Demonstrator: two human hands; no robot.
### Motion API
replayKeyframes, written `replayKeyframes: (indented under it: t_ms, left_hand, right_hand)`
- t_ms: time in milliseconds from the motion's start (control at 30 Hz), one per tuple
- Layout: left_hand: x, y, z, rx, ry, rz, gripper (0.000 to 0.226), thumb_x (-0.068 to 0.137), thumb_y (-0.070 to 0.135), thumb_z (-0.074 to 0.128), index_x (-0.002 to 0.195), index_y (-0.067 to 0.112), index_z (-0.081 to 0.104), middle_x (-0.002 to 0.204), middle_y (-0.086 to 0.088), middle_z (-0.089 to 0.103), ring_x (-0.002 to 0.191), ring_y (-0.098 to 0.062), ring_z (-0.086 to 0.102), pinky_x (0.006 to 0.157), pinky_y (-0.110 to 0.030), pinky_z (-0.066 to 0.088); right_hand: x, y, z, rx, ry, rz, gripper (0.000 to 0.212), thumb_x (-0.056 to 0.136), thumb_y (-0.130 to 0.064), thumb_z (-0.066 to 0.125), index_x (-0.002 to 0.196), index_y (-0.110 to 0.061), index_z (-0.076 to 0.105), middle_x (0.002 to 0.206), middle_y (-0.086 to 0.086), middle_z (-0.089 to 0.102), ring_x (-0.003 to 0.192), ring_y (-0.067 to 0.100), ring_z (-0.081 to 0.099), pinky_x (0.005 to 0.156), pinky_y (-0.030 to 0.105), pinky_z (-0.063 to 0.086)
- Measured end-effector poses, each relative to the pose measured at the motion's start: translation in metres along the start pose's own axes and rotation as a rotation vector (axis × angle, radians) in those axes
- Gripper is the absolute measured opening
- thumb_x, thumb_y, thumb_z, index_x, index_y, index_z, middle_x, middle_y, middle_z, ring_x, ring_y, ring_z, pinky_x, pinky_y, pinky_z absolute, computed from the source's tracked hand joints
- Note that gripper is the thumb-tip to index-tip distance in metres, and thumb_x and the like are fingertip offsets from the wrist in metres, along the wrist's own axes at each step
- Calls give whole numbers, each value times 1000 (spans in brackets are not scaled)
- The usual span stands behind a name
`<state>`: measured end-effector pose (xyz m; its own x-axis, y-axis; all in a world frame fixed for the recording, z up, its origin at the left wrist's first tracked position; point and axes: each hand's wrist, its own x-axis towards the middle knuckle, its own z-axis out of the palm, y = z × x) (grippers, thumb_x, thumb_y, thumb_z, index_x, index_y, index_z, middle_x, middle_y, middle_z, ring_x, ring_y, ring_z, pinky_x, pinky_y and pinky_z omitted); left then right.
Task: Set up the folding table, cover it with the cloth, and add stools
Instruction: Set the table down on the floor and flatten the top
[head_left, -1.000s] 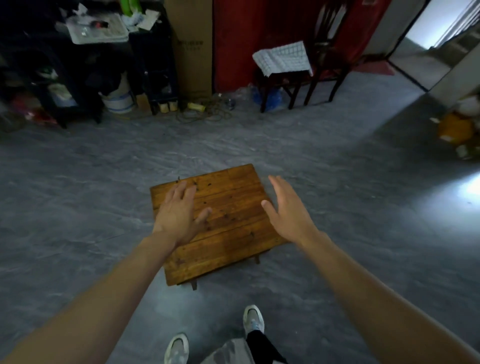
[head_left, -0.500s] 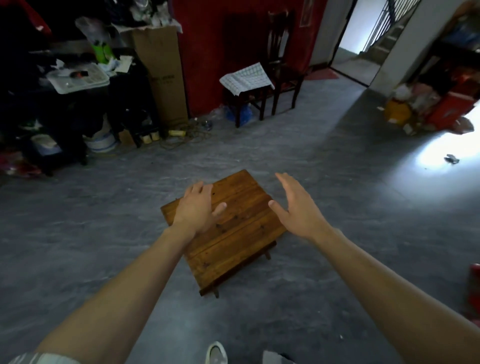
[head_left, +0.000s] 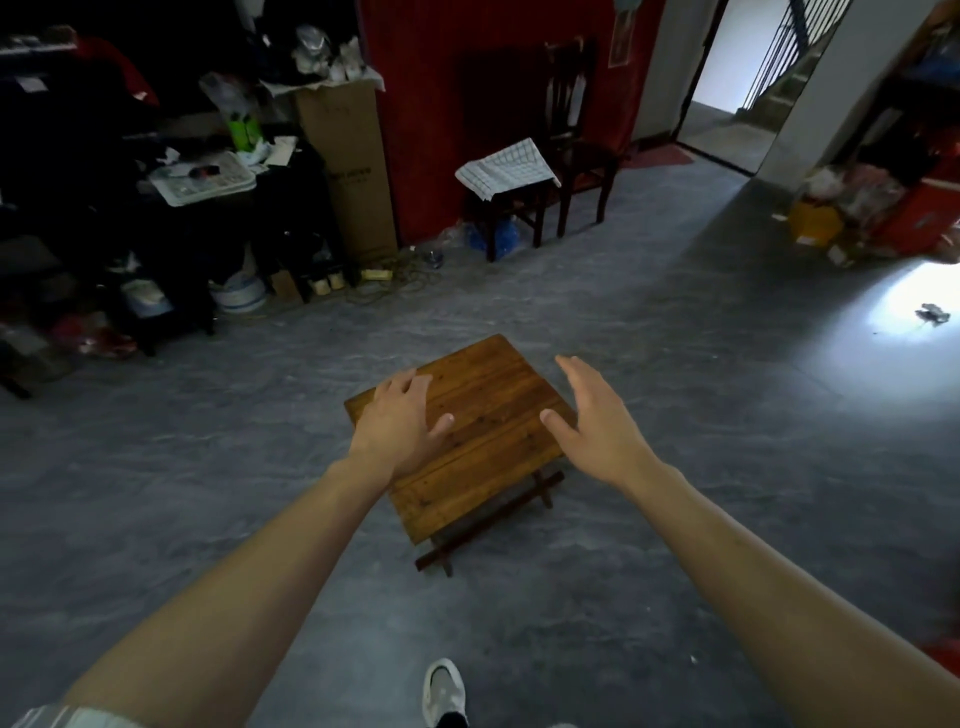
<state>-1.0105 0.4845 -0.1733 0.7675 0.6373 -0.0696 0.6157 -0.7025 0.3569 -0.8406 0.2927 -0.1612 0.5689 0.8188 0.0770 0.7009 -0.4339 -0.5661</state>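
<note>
Wooden tabletop (head_left: 493, 410), legs unfolded, upright on the floor (head_left: 675, 545) — set-up step apparently complete. Left hand (head_left: 397, 428) and right hand (head_left: 597, 428) over it, fingers (head_left: 574, 371) straight, spread, empty. Next, probably: fetching the checked cloth (head_left: 506, 166) — draped on a dark stool (head_left: 537, 228).

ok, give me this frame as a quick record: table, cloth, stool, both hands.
table: wooden, standing on its legs on the floor, top bare
cloth: checked, draped over a dark stool by the red wall
left hand: open, fingers spread over the tabletop, contact unclear
right hand: open, by the table's right edge, holding nothing
stage: table up; cloth and stools not yet placed
</note>
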Motion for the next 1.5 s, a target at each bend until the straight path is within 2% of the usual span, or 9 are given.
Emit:
replayKeyframes:
  t_ms: [100, 233, 400, 567, 733, 967, 1300, 1500]
  left_hand:
    - [-16, -13, -5, 2, 26, -7, 68, 95, 49, 52, 150, 15, 32, 158, -8, 28, 144, -28, 24, 115, -44, 29]
    - [-18, -40, -19, -30, 80, -14, 62, 95, 46, 53, 146, 15, 38, 151, -8, 38, 139, -27, 32, 112, -41, 34]
    - [1, -87, -34, -56, 59, -37, 65, 93, 49, 54, 146, 14, 36, 152, -9, 36, 139, -29, 31, 111, -43, 35]
    - [33, -156, -64, -62, 81, -11, 66, 93, 50, 53, 147, 16, 35, 154, -9, 34, 140, -29, 29, 112, -47, 33]
    - [76, -240, -116, -50, 128, 31, 69, 93, 52, 53, 149, 16, 33, 155, -9, 32, 142, -28, 26, 114, -43, 30]
    - [154, -306, -158, -19, 94, 119, 72, 94, 51, 52, 151, 16, 29, 158, -9, 27, 144, -28, 22, 116, -46, 28]
    - [331, -350, -180, -19, 2, 146, 70, 94, 49, 54, 151, 17, 29, 158, -7, 28, 145, -25, 21, 117, -43, 26]
    - [440, -372, -218, -9, 45, 180, 67, 94, 47, 55, 148, 15, 34, 153, -8, 35, 141, -27, 28, 114, -40, 30]
  right_hand:
    - [-4, -11, 6, -14, -30, -15, 73, 99, -35, 56, 157, -13, 18, 162, 8, 21, 151, 21, 16, 123, 36, 18]
    - [3, -35, 14, -13, 18, -56, 66, 99, -38, 53, 154, -14, 27, 158, 6, 33, 148, 22, 26, 120, 40, 26]
    - [35, -72, 34, -92, 30, -127, 65, 98, -43, 52, 154, -19, 28, 157, 5, 35, 147, 19, 28, 120, 42, 27]
    - [77, -114, 69, -136, 48, -54, 69, 97, -45, 53, 155, -18, 26, 159, 4, 32, 147, 18, 26, 121, 40, 24]
    - [127, -165, 106, -147, 65, 41, 68, 98, -46, 52, 155, -19, 26, 159, 4, 31, 147, 19, 26, 121, 40, 24]
    - [206, -220, 147, -217, 62, 64, 70, 98, -48, 51, 155, -17, 26, 160, 7, 29, 149, 22, 23, 121, 41, 23]
    - [404, -227, 178, -60, 116, 137, 69, 98, -43, 54, 154, -14, 28, 160, 6, 29, 148, 20, 23, 121, 38, 22]
    - [509, -232, 174, -82, 132, 131, 65, 99, -39, 56, 154, -14, 31, 160, 8, 30, 149, 22, 22, 120, 33, 17]
